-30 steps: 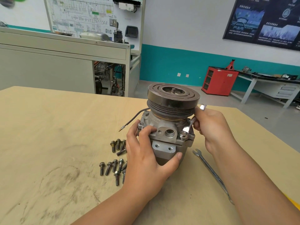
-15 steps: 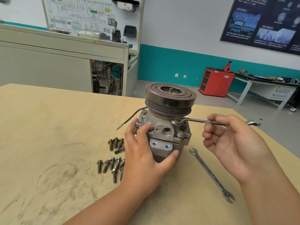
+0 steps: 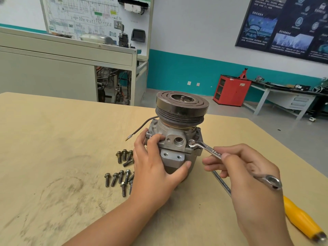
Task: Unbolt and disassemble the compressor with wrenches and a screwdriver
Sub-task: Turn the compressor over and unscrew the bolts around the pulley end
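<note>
1. While the left hand (image 3: 156,167) wraps its fingers and thumb around the body of the compressor (image 3: 177,139), which stands upright near the middle of the table (image 3: 53,139) with its pulley (image 3: 182,105) on top, I think it should press down firmly, so that the housing does not turn together with the bolt.
2. The ring end of the wrench (image 3: 207,148) sits over a flange bolt (image 3: 191,143) on the right side of the housing. It should be seated fully and level before the pull, otherwise it may slip and round the head.
3. The right hand (image 3: 248,174) pinches the wrench shank between thumb and fingers, quite near the bolt. For a tight bolt, a grip farther along the shank would probably give more leverage.
4. Counting from the left: the loose bolts (image 3: 121,175) lie on the table in 2 clusters, 4 in the farther one and at least 6 in the nearer one. The left hand hides part of that one, so I cannot give the exact total.
5. 1 compressor, with 1 black wire (image 3: 130,137) coming out of its left side.
6. 2 wrenches: 1 in use, and 1 spare wrench (image 3: 221,183) lying on the table under the right hand.
7. 1 screwdriver (image 3: 301,217) with a yellow handle, on the table at the far right.
</note>
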`<action>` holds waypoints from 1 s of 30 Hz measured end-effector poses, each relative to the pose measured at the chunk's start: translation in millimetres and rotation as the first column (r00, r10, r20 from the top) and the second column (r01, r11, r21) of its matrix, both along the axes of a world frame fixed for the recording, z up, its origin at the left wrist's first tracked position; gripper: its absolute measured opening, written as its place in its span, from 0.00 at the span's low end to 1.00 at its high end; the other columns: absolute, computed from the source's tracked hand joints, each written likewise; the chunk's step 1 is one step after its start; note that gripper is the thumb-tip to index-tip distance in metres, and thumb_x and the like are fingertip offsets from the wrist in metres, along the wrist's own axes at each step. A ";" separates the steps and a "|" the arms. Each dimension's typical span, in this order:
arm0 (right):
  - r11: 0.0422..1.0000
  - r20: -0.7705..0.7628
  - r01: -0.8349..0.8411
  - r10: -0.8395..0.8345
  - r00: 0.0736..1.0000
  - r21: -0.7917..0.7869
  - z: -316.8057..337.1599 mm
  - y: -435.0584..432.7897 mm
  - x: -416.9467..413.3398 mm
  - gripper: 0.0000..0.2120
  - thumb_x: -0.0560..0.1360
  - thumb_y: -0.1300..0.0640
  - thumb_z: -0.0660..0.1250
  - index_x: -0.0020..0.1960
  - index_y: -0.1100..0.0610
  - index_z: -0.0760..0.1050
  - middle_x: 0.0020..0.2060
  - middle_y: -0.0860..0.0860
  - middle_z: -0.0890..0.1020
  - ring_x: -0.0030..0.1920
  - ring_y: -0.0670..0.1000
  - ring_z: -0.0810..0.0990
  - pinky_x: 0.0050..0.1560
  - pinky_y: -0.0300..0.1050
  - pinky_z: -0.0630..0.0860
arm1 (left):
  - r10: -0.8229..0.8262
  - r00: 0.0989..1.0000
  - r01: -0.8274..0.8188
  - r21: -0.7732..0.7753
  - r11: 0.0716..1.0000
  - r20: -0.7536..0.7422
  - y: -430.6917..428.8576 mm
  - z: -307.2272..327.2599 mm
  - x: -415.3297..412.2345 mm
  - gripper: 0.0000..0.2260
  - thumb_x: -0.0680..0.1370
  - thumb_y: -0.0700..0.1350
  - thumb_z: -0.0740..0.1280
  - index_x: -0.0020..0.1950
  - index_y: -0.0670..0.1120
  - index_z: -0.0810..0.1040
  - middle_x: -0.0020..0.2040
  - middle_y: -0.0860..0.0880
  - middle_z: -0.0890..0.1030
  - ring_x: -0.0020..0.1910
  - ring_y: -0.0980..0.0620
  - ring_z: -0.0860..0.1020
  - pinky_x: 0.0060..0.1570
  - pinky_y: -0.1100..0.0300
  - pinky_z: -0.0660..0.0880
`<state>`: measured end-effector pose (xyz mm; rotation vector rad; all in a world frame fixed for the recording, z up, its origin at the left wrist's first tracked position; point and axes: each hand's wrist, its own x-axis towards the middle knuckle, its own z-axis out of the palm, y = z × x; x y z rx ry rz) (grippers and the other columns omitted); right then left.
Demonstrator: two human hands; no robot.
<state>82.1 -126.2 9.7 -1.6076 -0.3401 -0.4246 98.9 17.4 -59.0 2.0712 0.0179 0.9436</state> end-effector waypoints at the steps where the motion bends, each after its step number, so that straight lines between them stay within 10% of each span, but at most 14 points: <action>1: 1.000 0.001 0.003 -0.003 1.000 0.019 -0.9 1.3 -1.0 0.11 0.74 0.68 0.62 0.37 0.58 0.79 0.30 0.52 0.84 0.30 0.49 0.82 0.30 0.31 0.72 | 0.001 1.000 -0.001 0.000 1.000 0.001 0.1 0.0 0.1 0.29 0.64 0.64 0.67 0.56 0.67 0.52 0.67 0.63 0.51 0.71 0.61 0.50 0.66 0.61 0.54; 16: 0.928 -0.368 -0.153 0.281 0.886 0.341 8.7 -28.8 65.6 0.06 0.73 0.65 0.67 0.38 0.58 0.72 0.22 0.48 0.72 0.23 0.44 0.70 0.23 0.33 0.68 | -0.026 1.000 0.026 -0.002 1.000 0.009 0.8 -0.3 0.4 0.32 0.66 0.59 0.74 0.54 0.71 0.51 0.66 0.65 0.50 0.71 0.60 0.50 0.66 0.60 0.55; 30: 0.997 -0.335 -0.070 0.081 0.939 0.044 3.5 28.6 115.3 0.10 0.76 0.56 0.65 0.37 0.58 0.72 0.30 0.56 0.70 0.33 0.54 0.64 0.37 0.48 0.61 | -0.002 1.000 0.002 -0.002 1.000 0.002 0.6 -1.9 2.3 0.30 0.62 0.68 0.63 0.60 0.64 0.56 0.62 0.67 0.49 0.71 0.60 0.51 0.64 0.64 0.55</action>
